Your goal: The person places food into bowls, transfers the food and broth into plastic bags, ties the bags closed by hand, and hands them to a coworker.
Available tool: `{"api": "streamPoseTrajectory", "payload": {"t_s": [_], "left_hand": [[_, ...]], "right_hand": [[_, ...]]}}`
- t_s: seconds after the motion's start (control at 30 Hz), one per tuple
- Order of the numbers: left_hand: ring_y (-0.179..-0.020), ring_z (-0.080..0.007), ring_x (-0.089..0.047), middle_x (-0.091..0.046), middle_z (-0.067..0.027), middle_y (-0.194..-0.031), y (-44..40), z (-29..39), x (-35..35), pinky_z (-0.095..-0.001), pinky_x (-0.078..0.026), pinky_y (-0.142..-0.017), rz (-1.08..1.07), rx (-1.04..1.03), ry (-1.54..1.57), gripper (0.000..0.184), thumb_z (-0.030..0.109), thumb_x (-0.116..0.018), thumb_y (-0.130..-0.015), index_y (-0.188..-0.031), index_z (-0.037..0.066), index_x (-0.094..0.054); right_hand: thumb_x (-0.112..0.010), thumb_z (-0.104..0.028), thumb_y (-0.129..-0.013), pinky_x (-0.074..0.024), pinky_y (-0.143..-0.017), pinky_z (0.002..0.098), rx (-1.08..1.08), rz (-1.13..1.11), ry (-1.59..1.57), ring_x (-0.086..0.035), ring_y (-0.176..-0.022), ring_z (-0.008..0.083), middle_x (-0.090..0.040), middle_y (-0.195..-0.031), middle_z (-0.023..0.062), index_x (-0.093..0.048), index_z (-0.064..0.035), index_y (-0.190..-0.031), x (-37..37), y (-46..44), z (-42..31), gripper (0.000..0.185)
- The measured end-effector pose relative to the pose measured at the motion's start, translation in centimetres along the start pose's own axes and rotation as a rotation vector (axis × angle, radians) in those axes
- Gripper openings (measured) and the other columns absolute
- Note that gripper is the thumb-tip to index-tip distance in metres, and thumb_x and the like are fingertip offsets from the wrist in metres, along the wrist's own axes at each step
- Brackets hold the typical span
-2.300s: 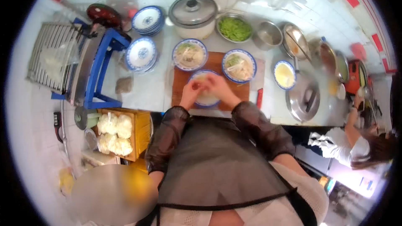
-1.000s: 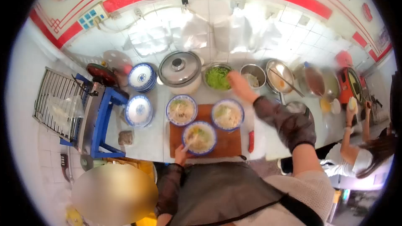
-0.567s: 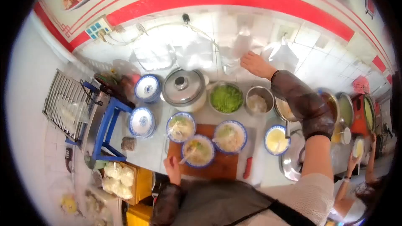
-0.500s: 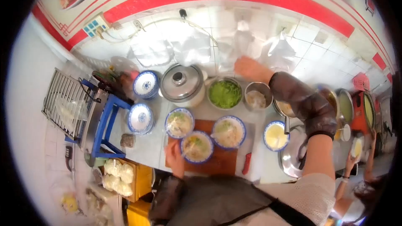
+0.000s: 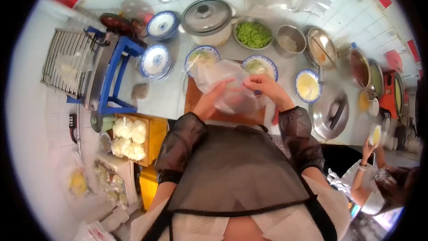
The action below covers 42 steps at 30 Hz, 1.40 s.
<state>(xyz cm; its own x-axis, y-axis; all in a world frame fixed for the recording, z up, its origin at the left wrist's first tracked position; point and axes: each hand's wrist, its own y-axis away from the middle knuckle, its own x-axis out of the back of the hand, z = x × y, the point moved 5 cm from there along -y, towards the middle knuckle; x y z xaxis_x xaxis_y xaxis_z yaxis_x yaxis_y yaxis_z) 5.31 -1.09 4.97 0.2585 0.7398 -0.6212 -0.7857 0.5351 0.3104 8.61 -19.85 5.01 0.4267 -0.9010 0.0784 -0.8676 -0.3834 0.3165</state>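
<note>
A thin clear plastic bag (image 5: 236, 96) is stretched between my two hands above the brown cutting board (image 5: 193, 98). My left hand (image 5: 214, 99) is closed on its left side, partly behind the film. The fingers of my right hand (image 5: 267, 88) pinch its upper right edge. Behind the bag stand two blue-rimmed bowls of food, the left bowl (image 5: 201, 58) and the right bowl (image 5: 260, 66). The bag hides most of the board's middle, and the third bowl cannot be made out there.
Along the back stand a lidded pot (image 5: 207, 18), a bowl of chopped greens (image 5: 253, 33) and a metal pot (image 5: 290, 41). Stacked bowls (image 5: 156, 61) are at left. A yellow-filled bowl (image 5: 307, 86) and a steel lid (image 5: 329, 115) sit at right, where another person (image 5: 368, 183) holds a bowl.
My right hand has come down from the wall bags to the board, and my left hand has moved up to meet it. A plastic bag is now between them. The view has tilted down.
</note>
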Motion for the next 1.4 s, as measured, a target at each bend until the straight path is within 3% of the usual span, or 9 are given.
{"api": "streamPoseTrajectory", "payload": {"t_s": [0.1, 0.3, 0.4, 0.5, 0.7, 0.77, 0.83, 1.07, 1.4], "left_hand": [[-0.103, -0.0221, -0.057, -0.057, -0.0129, -0.116, 1.5, -1.7, 4.2, -0.0329, -0.043, -0.092, 0.086, -0.053, -0.134, 0.046, 0.032, -0.052, -0.094, -0.13, 0.005, -0.043], [-0.088, -0.0142, -0.055, -0.06, -0.0054, -0.096, 12.6, 1.9, 10.7, -0.0278, -0.043, -0.083, 1.431, -0.706, -0.753, 0.033, 0.015, -0.069, -0.081, -0.108, 0.003, -0.055], [-0.088, -0.0164, -0.058, -0.061, -0.0079, -0.098, 9.7, 0.1, 9.7, -0.0302, -0.047, -0.079, 0.598, -0.289, -0.673, 0.026, 0.007, -0.06, -0.085, -0.11, 0.0, -0.054], [-0.087, -0.019, -0.06, -0.063, -0.0075, -0.093, 10.8, -1.9, 12.6, -0.0335, -0.049, -0.079, 0.548, -0.209, 0.043, 0.02, 0.013, -0.054, -0.09, -0.105, 0.001, -0.057], [-0.098, -0.0264, -0.056, -0.06, -0.0101, -0.102, 16.2, -2.5, 19.3, -0.0406, -0.044, -0.088, 0.481, 0.066, 0.011, 0.038, 0.011, -0.061, -0.082, -0.118, 0.007, -0.049], [-0.103, -0.0279, -0.054, -0.059, -0.0114, -0.104, 16.6, -2.4, 20.7, -0.0404, -0.042, -0.091, 0.589, 0.244, -0.51, 0.052, 0.009, -0.066, -0.077, -0.125, 0.007, -0.046], [-0.1, -0.0273, -0.051, -0.056, -0.0123, -0.105, 15.7, 1.7, 17.5, -0.0385, -0.04, -0.09, 0.624, -0.482, -1.516, 0.071, 0.012, -0.073, -0.066, -0.13, 0.008, -0.043], [-0.068, -0.0221, -0.058, -0.06, -0.0099, -0.085, 9.7, -1.4, 18.7, -0.0304, -0.046, -0.059, 0.531, -0.131, -0.999, 0.037, 0.005, -0.062, -0.074, -0.109, 0.004, -0.054], [-0.063, -0.0106, -0.049, -0.058, -0.004, -0.093, 12.5, -6.5, 21.8, -0.021, -0.037, -0.05, 0.431, 0.279, -0.268, 0.024, 0.011, -0.045, -0.09, -0.114, 0.01, -0.05]], "right_hand": [[-0.063, -0.023, -0.086, -0.0425, -0.058, 0.0254, -0.069, -0.052, -0.251, -0.051, -0.065, 0.0065, -0.058, -0.07, -0.0027, -0.062, 0.0014, -0.082, -2.9, -1.2, 1.7, 0.025], [-0.065, -0.017, -0.08, -0.0428, -0.059, 0.027, 0.191, 0.244, 0.134, -0.054, -0.064, 0.0129, -0.059, -0.067, 0.0041, -0.062, -0.0001, -0.078, -9.3, -2.0, 0.1, 0.018], [-0.067, -0.015, -0.076, -0.0431, -0.059, 0.0296, 0.302, 0.218, 0.294, -0.053, -0.062, 0.0227, -0.056, -0.066, 0.0135, -0.057, -0.001, -0.074, -16.3, -2.4, -0.9, 0.018], [-0.068, -0.011, -0.073, -0.0425, -0.056, 0.0313, 0.302, 0.136, 0.329, -0.053, -0.06, 0.0223, -0.056, -0.066, 0.0115, -0.048, -0.0037, -0.066, -19.4, -3.3, -0.1, 0.022], [-0.053, 0.001, -0.079, -0.042, -0.054, 0.0239, 0.085, -0.146, -1.564, -0.049, -0.055, 0.0121, -0.047, -0.059, -0.002, -0.05, -0.0089, -0.072, -13.5, -4.9, 4.3, 0.012], [-0.05, 0.001, -0.08, -0.034, -0.045, 0.0214, -0.063, 0.409, -1.318, -0.043, -0.05, 0.0083, -0.039, -0.057, -0.0033, -0.046, -0.0099, -0.072, -15.9, -2.8, 1.9, 0.014], [-0.051, -0.001, -0.081, -0.0279, -0.039, 0.0207, -0.017, 0.14, -1.113, -0.04, -0.047, 0.0077, -0.039, -0.058, -0.003, -0.044, -0.0111, -0.07, -19.1, -2.6, 1.7, 0.016], [-0.063, -0.01, -0.081, -0.0398, -0.049, 0.0222, 0.406, 0.183, -0.018, -0.049, -0.058, 0.0069, -0.05, -0.067, -0.0018, -0.049, -0.0088, -0.072, -21.9, -1.9, -2.9, 0.017], [-0.062, -0.023, -0.085, -0.0482, -0.04, 0.0276, -0.179, 0.487, -0.389, -0.063, -0.069, 0.0184, -0.061, -0.083, 0.0133, -0.045, 0.0034, -0.111, -9.9, -5.1, 16.2, 0.041]]}}
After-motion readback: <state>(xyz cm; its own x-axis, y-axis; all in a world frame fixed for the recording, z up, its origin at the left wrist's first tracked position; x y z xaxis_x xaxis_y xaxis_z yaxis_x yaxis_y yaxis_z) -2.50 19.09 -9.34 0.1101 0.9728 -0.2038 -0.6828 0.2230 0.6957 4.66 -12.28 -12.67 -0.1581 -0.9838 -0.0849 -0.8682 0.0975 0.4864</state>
